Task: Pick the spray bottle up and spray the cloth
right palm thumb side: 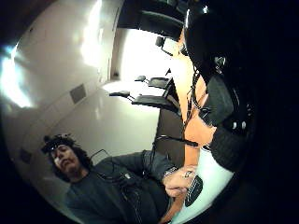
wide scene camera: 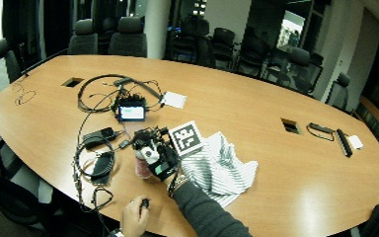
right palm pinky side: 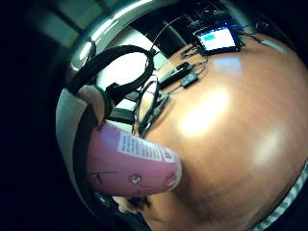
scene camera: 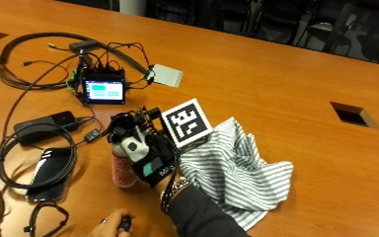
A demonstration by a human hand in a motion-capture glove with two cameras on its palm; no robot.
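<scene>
Outside view: the black gloved right hand point(scene camera: 143, 155) is wrapped round the pink plastic spray bottle point(scene camera: 122, 170), which stands on the brown wooden table point(scene camera: 275, 89). The striped grey-and-white cloth point(scene camera: 239, 170) lies just beside it (all crumpled). I think it is the picking-up step; next, lift and aim at the cloth.
</scene>
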